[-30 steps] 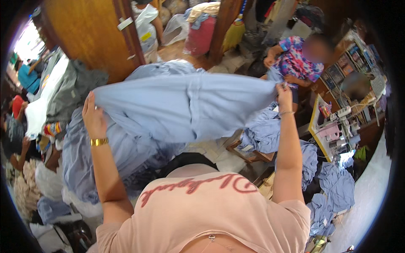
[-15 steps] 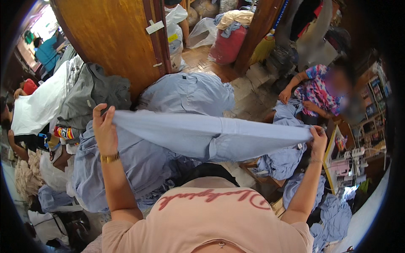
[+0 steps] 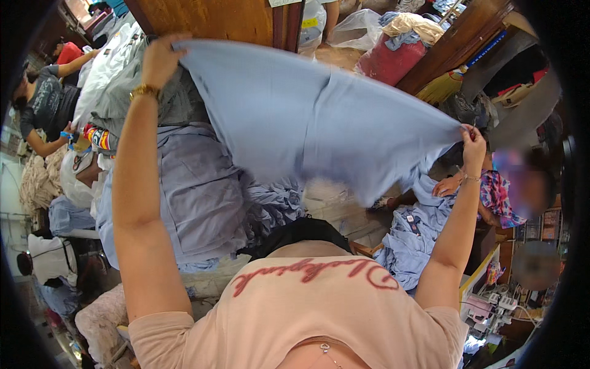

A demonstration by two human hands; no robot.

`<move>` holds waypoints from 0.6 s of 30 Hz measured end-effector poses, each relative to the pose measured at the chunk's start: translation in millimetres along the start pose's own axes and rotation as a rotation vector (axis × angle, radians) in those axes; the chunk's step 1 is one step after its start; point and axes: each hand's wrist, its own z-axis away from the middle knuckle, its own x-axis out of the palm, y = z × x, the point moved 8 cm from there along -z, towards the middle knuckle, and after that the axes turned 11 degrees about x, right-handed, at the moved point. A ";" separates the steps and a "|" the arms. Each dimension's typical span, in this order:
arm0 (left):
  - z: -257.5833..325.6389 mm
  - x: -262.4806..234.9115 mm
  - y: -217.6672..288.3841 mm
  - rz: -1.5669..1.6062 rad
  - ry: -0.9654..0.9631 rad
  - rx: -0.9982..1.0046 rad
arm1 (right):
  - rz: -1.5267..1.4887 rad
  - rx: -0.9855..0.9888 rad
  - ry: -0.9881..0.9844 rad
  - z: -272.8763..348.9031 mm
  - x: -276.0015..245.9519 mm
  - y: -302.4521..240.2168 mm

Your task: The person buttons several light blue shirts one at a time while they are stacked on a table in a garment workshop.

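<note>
A light blue garment (image 3: 276,104), likely a shirt, is stretched in the air between my two hands. My left hand (image 3: 161,60) pinches its upper left corner, high and far from me. Lower down on the right, my right hand (image 3: 472,146) grips the other upper corner. The cloth hangs loose between them, its lower edge blurred by motion, and a seam runs down its middle. Beneath my left arm lies a big pile of light blue garments (image 3: 193,190). More blue garments (image 3: 402,240) lie heaped below my right forearm.
A person in a colourful top (image 3: 505,194) sits close by on the right, a hand on blue cloth. Another person in a dark shirt (image 3: 44,101) is at the left beside white and grey clothes (image 3: 117,77). Sewing machines (image 3: 491,310) stand lower right; a wooden door (image 3: 209,21) is ahead.
Both hands have risen and moved farther away, the left much higher than the right. The garment, a narrow folded band before, has spread open into a wide sheet. The view has shifted.
</note>
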 end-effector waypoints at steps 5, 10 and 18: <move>-9.2 -21.3 -15.5 0.497 0.179 -0.134 | -0.236 0.072 0.036 -16.4 17.3 -16.6; 56.2 47.7 -17.8 0.413 0.006 -0.076 | -0.051 -0.028 -0.168 -9.5 92.7 67.0; 159.1 237.2 -52.6 -0.223 -0.486 -0.185 | 0.287 0.022 -0.414 106.1 299.7 233.6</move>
